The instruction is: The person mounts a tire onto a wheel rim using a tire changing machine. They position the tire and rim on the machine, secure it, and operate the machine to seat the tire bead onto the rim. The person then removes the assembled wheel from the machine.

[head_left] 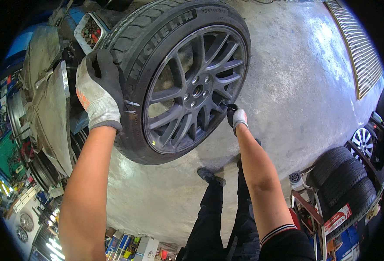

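Container first: one pale, rounded-corner plastic tray (pixel 80 35), above the left hand and behind the tyre's upper left edge. It holds a heap of small brown and dark pieces (pixel 88 30) with some red bits among them; too small for me to identify or count.

Work item: one dark grey multi-spoke alloy wheel (pixel 197 90) wearing one black rubber tyre (pixel 133 141), tilted before me, high over the grey concrete floor (pixel 283 100). What bears it I cannot tell. I count five bolt holes around the hub, one yellow-green sticker (pixel 153 142) on the rim's lower left edge, and two pale marks (pixel 132 104) on the left sidewall.

Hands: two, both in grey-white knit gloves with black-coated fingers. The left hand (pixel 99 89) lies against the tyre's left edge; I cannot tell how far its fingers close. The right hand (pixel 236 116) has its fingers drawn together at the rim's lower right edge; whether they clamp anything is unclear to me.

Surroundings: three black tyres (pixel 344 180) side by side on a metal-framed rack (pixel 307 204) near the floor's right edge, one red-and-white carton (pixel 337 218) beside them. One yellow-edged metal grate (pixel 355 48) lies at the floor's upper right corner.
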The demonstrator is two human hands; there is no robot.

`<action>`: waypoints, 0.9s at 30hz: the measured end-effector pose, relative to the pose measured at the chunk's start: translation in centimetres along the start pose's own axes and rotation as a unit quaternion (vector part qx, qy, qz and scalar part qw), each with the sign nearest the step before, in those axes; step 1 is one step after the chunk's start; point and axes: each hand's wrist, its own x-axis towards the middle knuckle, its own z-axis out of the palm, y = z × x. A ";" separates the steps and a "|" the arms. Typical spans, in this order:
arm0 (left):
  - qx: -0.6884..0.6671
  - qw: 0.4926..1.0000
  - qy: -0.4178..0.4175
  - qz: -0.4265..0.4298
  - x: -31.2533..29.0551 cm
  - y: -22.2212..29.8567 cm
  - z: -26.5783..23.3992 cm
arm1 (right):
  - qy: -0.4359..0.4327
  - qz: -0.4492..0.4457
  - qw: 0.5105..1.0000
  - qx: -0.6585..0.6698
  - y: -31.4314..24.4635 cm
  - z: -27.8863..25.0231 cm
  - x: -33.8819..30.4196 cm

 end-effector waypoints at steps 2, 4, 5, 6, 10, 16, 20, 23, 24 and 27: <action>-0.001 1.000 0.003 0.006 -0.1 0.0 0.0 | -0.006 -0.019 1.000 -0.012 -0.4 -0.3 0.1; -0.003 1.000 0.012 0.011 -0.1 0.0 0.1 | -0.018 -0.038 0.998 -0.051 -0.6 -0.3 0.4; -0.004 1.000 0.019 0.014 -0.2 0.0 0.2 | -0.025 -0.043 0.995 -0.085 -0.7 -0.2 0.7; -0.005 0.999 0.026 0.018 -0.2 0.0 0.2 | -0.027 -0.043 0.991 -0.123 -0.9 0.0 0.9; -0.007 0.999 0.022 0.025 0.0 0.0 0.2 | -0.024 -0.052 0.987 -0.153 -1.4 0.4 1.4; -0.023 0.999 0.021 0.030 0.1 0.3 -0.1 | 0.001 -0.125 0.973 -0.196 -1.1 0.1 1.0; -0.030 0.999 0.014 0.019 -0.1 -0.1 0.1 | 0.018 -0.137 0.962 -0.234 -1.5 -0.1 1.5; -0.011 0.998 0.035 0.045 -0.3 -0.7 0.3 | 0.030 -0.141 0.948 -0.283 -1.9 0.0 1.9; 0.003 0.998 0.040 0.055 -0.5 -0.8 0.3 | 0.028 -0.157 0.945 -0.284 -2.0 -0.2 1.9; 0.031 0.998 0.040 0.046 -0.7 -0.8 0.3 | 0.050 -0.143 0.953 -0.264 -1.9 -1.3 0.6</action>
